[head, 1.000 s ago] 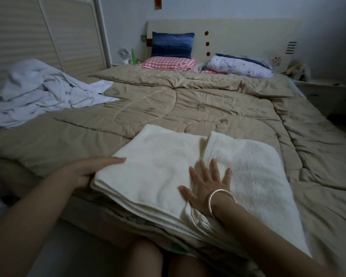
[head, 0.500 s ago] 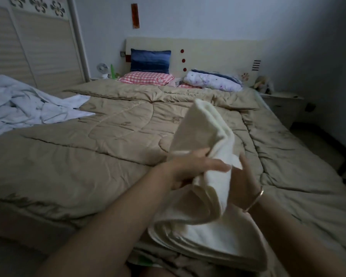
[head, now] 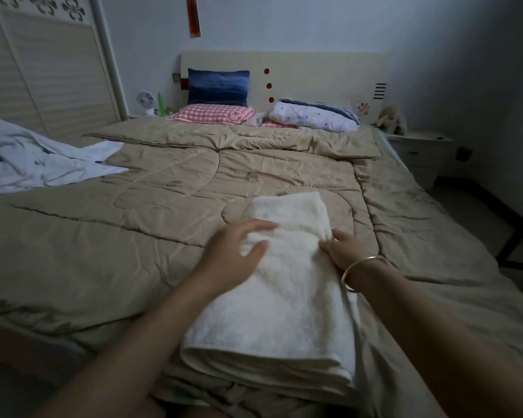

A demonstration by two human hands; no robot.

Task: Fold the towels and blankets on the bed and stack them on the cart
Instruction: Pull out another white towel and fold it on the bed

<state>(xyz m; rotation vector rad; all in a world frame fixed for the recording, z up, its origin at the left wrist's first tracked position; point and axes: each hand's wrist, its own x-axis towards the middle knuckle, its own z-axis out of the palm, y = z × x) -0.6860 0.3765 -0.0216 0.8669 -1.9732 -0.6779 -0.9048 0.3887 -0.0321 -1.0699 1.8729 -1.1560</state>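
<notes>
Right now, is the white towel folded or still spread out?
Folded. The white towel lies as a narrow strip on the quilt, layered edges at its near end, left hand and right hand resting on it.

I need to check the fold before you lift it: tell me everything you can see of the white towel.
The white towel is thick, fluffy terry cloth, folded into a long narrow stack lying flat on the tan quilt, running from the near bed edge away from the person. Several layers show at its rounded near end. The left hand rests on its left side, fingers spread; the right hand touches its right edge.
</notes>
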